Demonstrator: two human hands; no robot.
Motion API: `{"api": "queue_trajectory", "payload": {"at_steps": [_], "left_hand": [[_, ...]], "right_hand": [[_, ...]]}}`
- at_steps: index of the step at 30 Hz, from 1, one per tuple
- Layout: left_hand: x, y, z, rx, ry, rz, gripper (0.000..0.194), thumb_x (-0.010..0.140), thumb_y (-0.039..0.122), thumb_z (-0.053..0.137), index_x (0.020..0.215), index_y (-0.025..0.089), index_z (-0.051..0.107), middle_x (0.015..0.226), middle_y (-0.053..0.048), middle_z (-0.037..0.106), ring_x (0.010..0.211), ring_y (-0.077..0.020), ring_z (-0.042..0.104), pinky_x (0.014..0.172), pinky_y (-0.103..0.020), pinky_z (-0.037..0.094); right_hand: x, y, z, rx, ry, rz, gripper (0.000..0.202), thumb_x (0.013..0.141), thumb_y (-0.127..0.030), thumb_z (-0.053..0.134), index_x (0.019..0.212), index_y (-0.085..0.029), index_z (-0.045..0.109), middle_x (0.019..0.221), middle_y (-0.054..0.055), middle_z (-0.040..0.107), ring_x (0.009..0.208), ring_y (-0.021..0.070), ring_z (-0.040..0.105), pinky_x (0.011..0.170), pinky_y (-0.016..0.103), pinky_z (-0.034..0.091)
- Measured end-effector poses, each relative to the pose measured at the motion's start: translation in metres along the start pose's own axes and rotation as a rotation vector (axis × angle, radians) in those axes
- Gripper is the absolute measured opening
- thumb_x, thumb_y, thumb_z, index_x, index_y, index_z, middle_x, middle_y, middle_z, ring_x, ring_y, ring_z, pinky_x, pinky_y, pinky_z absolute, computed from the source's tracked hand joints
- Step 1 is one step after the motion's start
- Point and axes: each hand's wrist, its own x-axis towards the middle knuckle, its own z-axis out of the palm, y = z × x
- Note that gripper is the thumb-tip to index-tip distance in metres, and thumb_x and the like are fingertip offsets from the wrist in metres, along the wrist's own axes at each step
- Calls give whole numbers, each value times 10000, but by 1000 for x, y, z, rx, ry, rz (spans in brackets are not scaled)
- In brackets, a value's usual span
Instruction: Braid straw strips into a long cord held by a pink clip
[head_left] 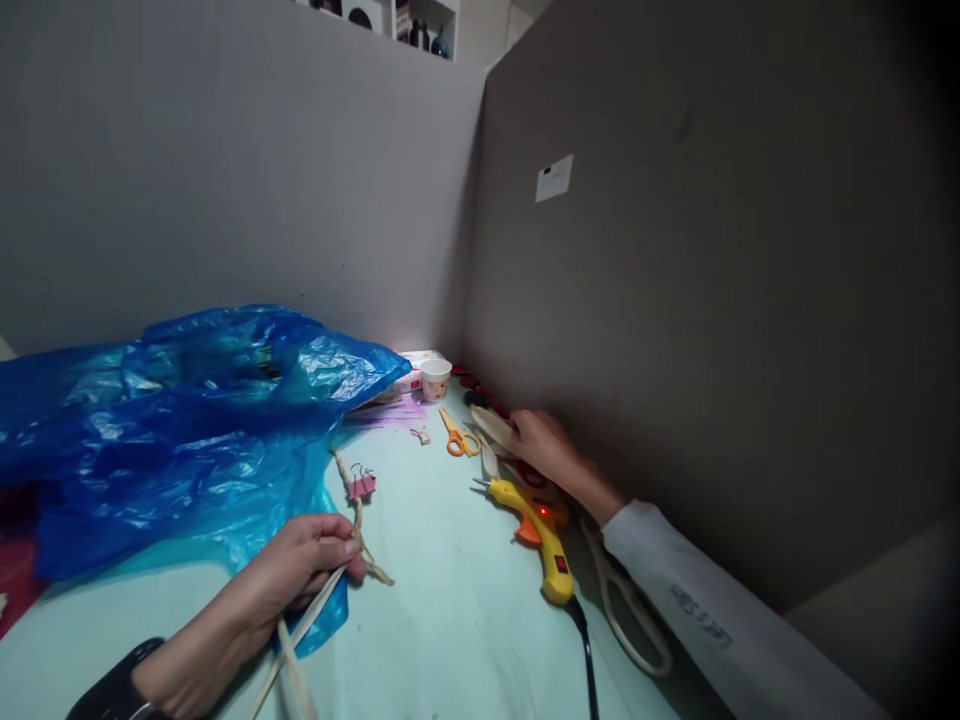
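Observation:
Pale fibre strands [304,628] are pinched in my left hand [319,560], trailing down toward the front edge. A thin twisted cord [341,465] runs up from its fingertips, with a pink binder clip [361,487] on it. Farther right, my right hand [540,442] has its fingers closed at a pale flat strip [493,427] beside the dark partition. Just below that hand lies a yellow glue gun [553,560] with a red light lit. White-handled scissors [634,615] rest partly under the right forearm.
A large blue plastic bag [187,430] covers the left side. Orange scissors [459,437] and a paper cup [435,380] stand toward the back corner. Grey partitions [300,180] rise behind and at right. A black cable [586,650] runs to the front.

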Motion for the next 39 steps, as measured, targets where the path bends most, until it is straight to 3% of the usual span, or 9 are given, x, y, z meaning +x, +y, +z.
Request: {"api": "queue_trajectory", "payload": {"at_steps": [3, 6, 10, 13, 16, 20, 24, 29, 39], "left_hand": [[-2, 4, 3, -1, -2, 7, 249, 625, 379, 649, 588, 153, 551, 352, 86, 398, 325, -19, 144, 380, -213, 44], [-4, 6, 6, -32, 23, 19, 205, 587, 334, 626, 610, 160, 520, 475, 14, 588, 316, -12, 194, 372, -213, 58], [-6, 6, 9, -63, 72, 42, 164, 565, 282, 585, 640, 163, 500, 538, -33, 654, 328, -16, 237, 376, -208, 88], [-8, 5, 11, -73, 110, 65, 168, 569, 255, 558, 698, 167, 495, 508, -13, 634, 343, -27, 268, 380, -201, 110], [-10, 5, 13, -83, 126, 92, 243, 598, 260, 562, 794, 205, 428, 496, 20, 634, 345, -37, 255, 381, -195, 116], [-13, 5, 14, -89, 113, 119, 281, 630, 254, 568, 815, 236, 357, 483, 45, 628, 354, -46, 237, 387, -195, 123], [-12, 3, 13, -71, 91, 120, 202, 665, 263, 573, 796, 206, 432, 505, 29, 623, 376, -43, 240, 401, -202, 131], [-12, 1, 11, -24, 99, 108, 195, 710, 286, 591, 845, 146, 573, 570, 10, 625, 433, -50, 313, 445, -204, 182], [-13, 2, 9, 9, 69, 48, 198, 713, 302, 619, 822, 137, 599, 601, -1, 633, 466, -59, 339, 480, -211, 194]], "right_hand": [[-5, -14, -22, 110, 72, -38, 62, 755, -117, 519, 743, -153, 569, 749, 85, 622, 720, 192, 560, 589, 270, 328], [-24, -48, -29, 289, 5, -140, 51, 745, -196, 505, 775, -170, 536, 701, 22, 587, 631, 145, 518, 533, 231, 330], [-58, -99, -3, 680, -251, -197, 123, 734, -237, 485, 842, -179, 485, 645, -36, 500, 523, 98, 447, 469, 202, 360], [-72, -115, 27, 967, -365, -168, 275, 717, -277, 546, 963, -172, 485, 699, -33, 502, 561, 106, 462, 471, 210, 377], [-74, -114, 47, 918, -354, -174, 228, 727, -287, 569, 915, -167, 527, 722, -15, 529, 613, 120, 491, 517, 227, 383], [-75, -107, 52, 699, -313, -193, 81, 743, -244, 542, 742, -177, 497, 673, -17, 538, 625, 123, 487, 580, 247, 357], [-84, -107, 45, 545, -334, -218, 32, 757, -194, 490, 775, -190, 464, 656, -27, 541, 612, 128, 480, 560, 248, 317], [-86, -103, 39, 531, -491, -309, 260, 759, -178, 489, 1018, -189, 476, 722, -23, 569, 651, 141, 504, 564, 246, 306], [-82, -100, 50, 488, -396, -280, 92, 759, -236, 542, 830, -183, 519, 680, -25, 574, 623, 121, 491, 539, 235, 292]]}}
